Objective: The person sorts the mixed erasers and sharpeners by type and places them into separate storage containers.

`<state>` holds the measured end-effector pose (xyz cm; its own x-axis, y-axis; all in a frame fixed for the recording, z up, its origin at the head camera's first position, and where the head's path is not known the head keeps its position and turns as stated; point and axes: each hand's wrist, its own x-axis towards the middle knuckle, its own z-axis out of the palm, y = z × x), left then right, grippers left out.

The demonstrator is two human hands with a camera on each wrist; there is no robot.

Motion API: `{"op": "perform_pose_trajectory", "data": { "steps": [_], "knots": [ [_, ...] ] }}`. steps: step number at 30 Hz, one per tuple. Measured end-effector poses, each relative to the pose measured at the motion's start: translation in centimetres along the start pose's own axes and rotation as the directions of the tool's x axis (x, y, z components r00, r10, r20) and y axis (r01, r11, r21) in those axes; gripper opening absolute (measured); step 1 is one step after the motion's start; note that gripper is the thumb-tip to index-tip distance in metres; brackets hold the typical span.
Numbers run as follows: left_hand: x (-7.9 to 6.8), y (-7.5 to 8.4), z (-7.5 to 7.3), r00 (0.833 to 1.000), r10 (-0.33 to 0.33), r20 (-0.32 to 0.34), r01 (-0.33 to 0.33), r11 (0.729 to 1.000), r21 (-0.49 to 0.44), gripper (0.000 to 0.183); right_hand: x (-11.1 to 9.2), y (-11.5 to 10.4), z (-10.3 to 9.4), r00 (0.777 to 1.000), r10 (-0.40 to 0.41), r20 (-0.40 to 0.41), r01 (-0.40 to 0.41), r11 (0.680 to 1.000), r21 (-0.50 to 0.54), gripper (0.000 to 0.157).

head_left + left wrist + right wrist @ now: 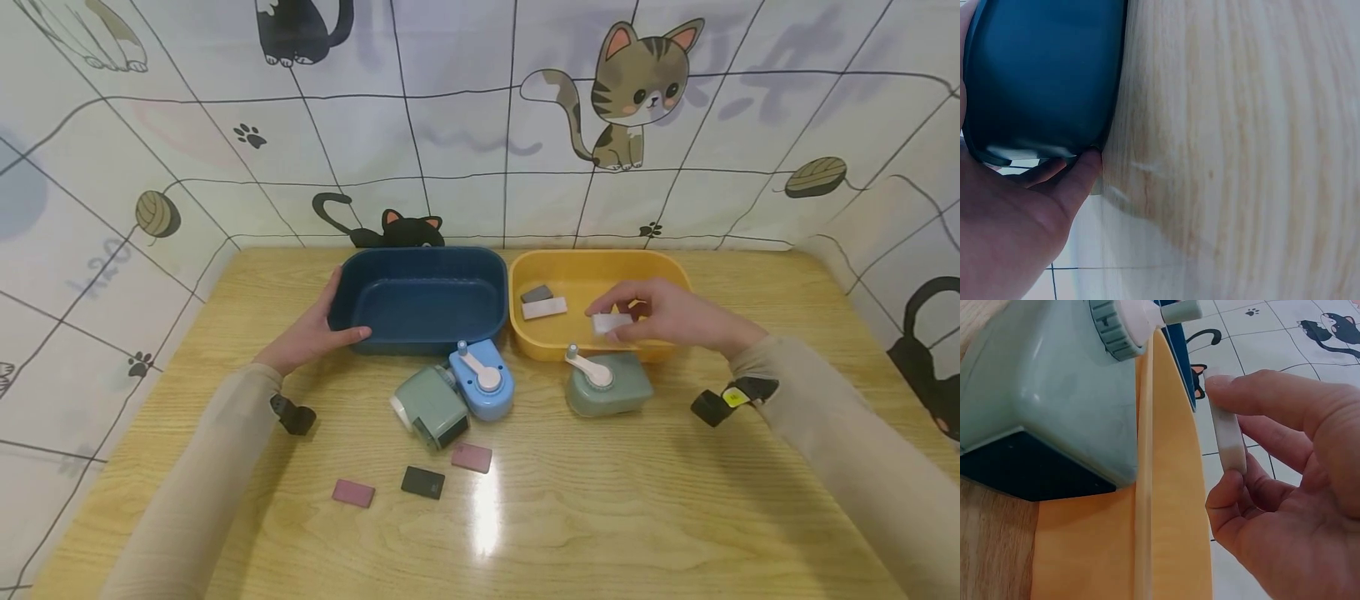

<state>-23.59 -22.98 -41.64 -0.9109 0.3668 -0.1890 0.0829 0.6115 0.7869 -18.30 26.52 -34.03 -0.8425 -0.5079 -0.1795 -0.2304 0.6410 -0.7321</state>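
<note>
My left hand (pixel 311 329) holds the left end of a dark blue plastic bin (pixel 420 343), thumb along its near side and fingers at its outer end. In the left wrist view, fingertips (pixel 1088 164) press against the end of the bin. My right hand (pixel 660 312) pinches a small white rectangular block (pixel 611 323) between thumb and fingers, over the yellow bin (pixel 528 346). Inside that bin lie another white block (pixel 544 308) and a grey block (pixel 537 293). Just in front of it stands a green hand-crank pencil sharpener (pixel 611 392), close to the right hand in the right wrist view.
A light blue crank sharpener (pixel 487 392) and a second green one (pixel 431 404), lying on its side, are in front of the dark blue bin. Nearer are two mauve blocks, left (pixel 353 492) and right (pixel 472 457), and a black block (pixel 423 482). Behind the table hangs a cat-print cloth.
</note>
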Motion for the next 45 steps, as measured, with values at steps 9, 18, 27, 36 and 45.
{"op": "perform_pose_trajectory", "data": {
  "steps": [9,18,27,36,45],
  "knots": [
    [-1.4,3.1,-0.1,0.999,-0.020,0.026,0.021,1.000,-0.023,0.108,1.4,0.2,-0.5,0.999,-0.031,0.037,0.032,0.999,-0.029,0.031],
    [-1.8,4.0,0.0,0.999,-0.027,0.035,0.028,0.999,-0.032,0.109,2.5,0.3,-0.5,0.996,-0.049,0.075,0.050,0.999,-0.011,0.030],
    [-0.6,1.5,-0.1,0.999,-0.032,0.019,0.031,0.999,0.013,0.108,3.9,0.1,-0.3,0.992,-0.005,0.125,0.008,1.000,-0.024,0.031],
    [-1.9,4.1,0.0,0.999,-0.015,0.030,0.016,0.999,-0.040,0.108,5.5,-0.6,0.1,0.988,0.001,0.155,0.002,1.000,-0.023,0.035],
    [-2.0,4.2,-0.1,0.999,-0.021,0.029,0.022,0.999,-0.036,0.105,6.8,-0.8,0.1,0.983,-0.021,0.184,0.028,0.999,-0.031,0.034]
  ]
}}
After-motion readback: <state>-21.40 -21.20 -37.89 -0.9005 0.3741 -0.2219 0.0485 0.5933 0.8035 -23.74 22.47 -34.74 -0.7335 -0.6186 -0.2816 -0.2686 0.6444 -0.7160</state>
